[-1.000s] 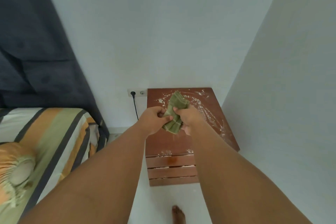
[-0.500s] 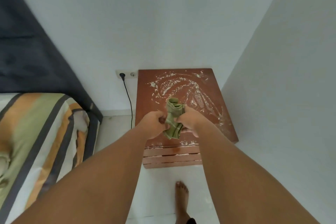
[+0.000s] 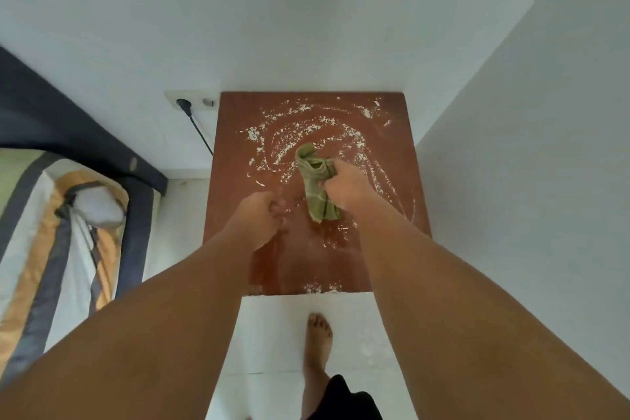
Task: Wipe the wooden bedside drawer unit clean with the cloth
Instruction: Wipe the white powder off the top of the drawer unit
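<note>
The reddish-brown wooden drawer unit [image 3: 392, 147] stands in the room's corner, seen from straight above. White powdery smears cover its top in swirls, thickest toward the back and right. My right hand [image 3: 347, 186] grips a crumpled green cloth [image 3: 317, 187] over the middle of the top. My left hand [image 3: 260, 218] hovers just left of the cloth, fingers curled in, holding nothing.
White walls close in behind and to the right of the unit. A wall socket [image 3: 192, 102] with a black cable [image 3: 201, 133] sits at its back left. A bed with a striped cover [image 3: 44, 249] and dark headboard lies left. My bare foot [image 3: 318, 341] stands on the white floor.
My left hand has let go of the cloth and moved left. The right hand carried the cloth forward over the top. The view tilted down, so the drawer fronts are hidden.
</note>
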